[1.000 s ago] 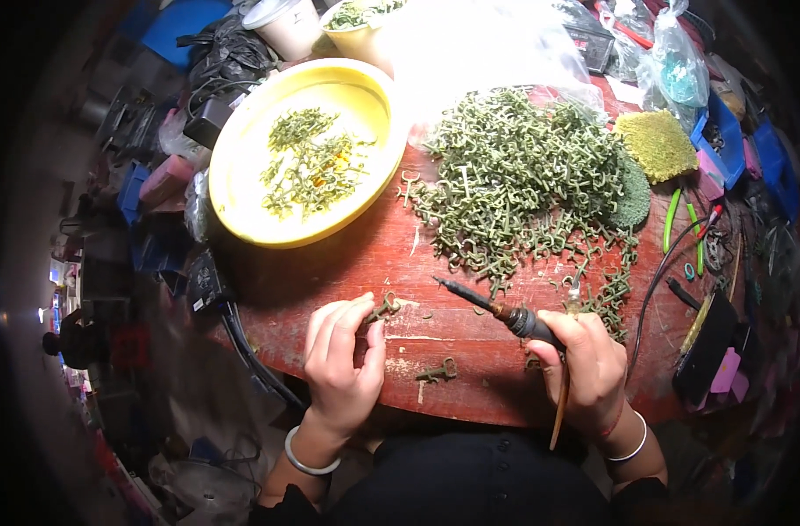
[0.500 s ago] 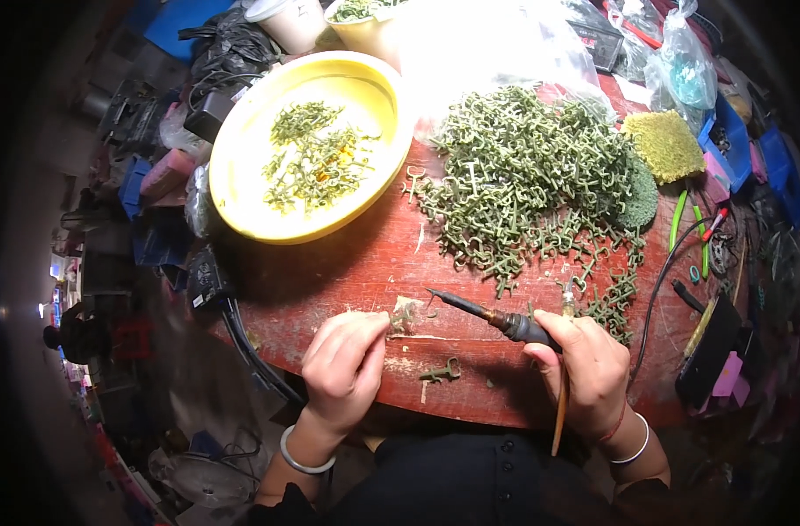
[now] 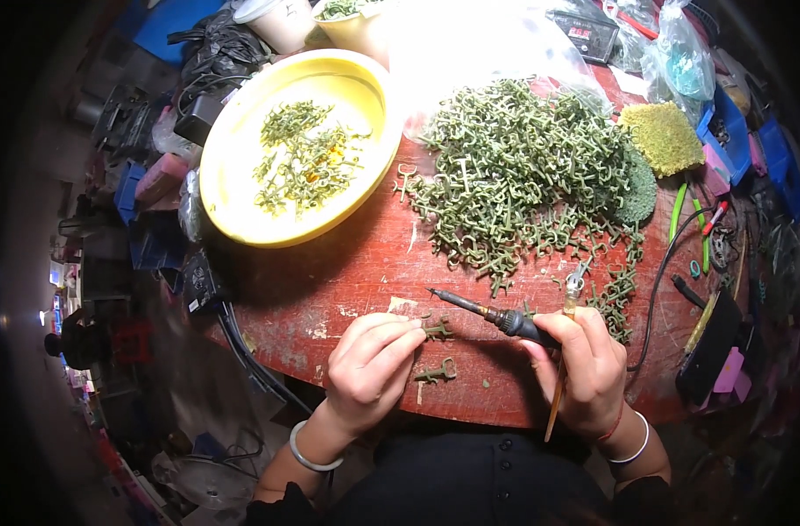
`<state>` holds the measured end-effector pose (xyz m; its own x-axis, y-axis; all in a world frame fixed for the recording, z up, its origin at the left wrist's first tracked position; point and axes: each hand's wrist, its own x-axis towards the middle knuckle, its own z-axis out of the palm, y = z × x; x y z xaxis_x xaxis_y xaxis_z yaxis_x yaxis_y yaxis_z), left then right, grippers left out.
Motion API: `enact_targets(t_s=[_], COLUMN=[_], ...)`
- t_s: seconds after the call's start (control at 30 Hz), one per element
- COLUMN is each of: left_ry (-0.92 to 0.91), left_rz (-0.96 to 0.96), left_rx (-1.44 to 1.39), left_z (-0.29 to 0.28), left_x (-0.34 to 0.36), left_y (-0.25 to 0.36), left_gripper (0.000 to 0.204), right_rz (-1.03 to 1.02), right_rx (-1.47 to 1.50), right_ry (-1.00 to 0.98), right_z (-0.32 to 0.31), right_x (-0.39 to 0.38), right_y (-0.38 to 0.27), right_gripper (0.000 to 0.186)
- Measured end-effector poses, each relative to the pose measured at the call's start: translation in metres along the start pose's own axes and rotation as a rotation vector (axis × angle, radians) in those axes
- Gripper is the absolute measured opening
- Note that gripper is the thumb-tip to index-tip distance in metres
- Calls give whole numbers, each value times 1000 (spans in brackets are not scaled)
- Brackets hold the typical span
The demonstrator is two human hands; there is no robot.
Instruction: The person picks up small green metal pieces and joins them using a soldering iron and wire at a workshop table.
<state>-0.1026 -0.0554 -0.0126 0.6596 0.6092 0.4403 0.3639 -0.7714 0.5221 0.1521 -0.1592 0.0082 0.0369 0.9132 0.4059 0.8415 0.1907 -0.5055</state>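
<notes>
My left hand (image 3: 375,368) is closed in a pinch near the table's front edge, and a small green forked piece (image 3: 438,330) sticks out at its fingertips. A similar green piece (image 3: 437,371) lies on the red table (image 3: 365,280) just beside that hand. My right hand (image 3: 584,368) grips a soldering iron (image 3: 509,321) with a black handle, its thin dark tip pointing left above the table. The same hand also holds a brown stick-handled tool (image 3: 554,403) with a clear end, tilted upward between the fingers. Beyond both hands lies a large heap of green pieces (image 3: 523,175).
A yellow basin (image 3: 225,206) with more green pieces stands at the far left. To the right are a yellow sponge (image 3: 663,138), blue bins (image 3: 724,140), a black cable (image 3: 654,307) and green-handled tools (image 3: 678,210). A clear plastic bag (image 3: 584,79) lies behind the heap.
My left hand has moved right, bringing the green piece closer to the soldering iron. My right hand keeps nearly the same place, and the stick-handled tool has shifted slightly.
</notes>
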Motion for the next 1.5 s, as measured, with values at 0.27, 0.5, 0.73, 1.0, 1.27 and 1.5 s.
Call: enact_targets(t_s=[0.27, 0.5, 0.73, 1.0, 1.27, 1.5], left_ry=[12, 10, 16, 12, 13, 20], left_rz=[1, -11, -31, -42, -40, -39], left_rx=[16, 18, 21, 20, 21, 9], left_z=[5, 5, 5, 5, 5, 5], left_x=[0, 0, 3, 4, 4, 5], left_y=[-2, -3, -2, -1, 0, -1], left_gripper=[30, 30, 29, 29, 30, 29], right_rz=[1, 4, -3, 11, 3, 7], right_rx=[-12, 15, 11, 12, 12, 3], right_ry=[-42, -71, -86, -113, -107, -115], right_z=[-1, -1, 0, -1, 0, 0], right_x=[0, 0, 0, -1, -2, -1], right_y=[-1, 0, 1, 0, 1, 1], right_gripper=[32, 31, 32, 32, 32, 32])
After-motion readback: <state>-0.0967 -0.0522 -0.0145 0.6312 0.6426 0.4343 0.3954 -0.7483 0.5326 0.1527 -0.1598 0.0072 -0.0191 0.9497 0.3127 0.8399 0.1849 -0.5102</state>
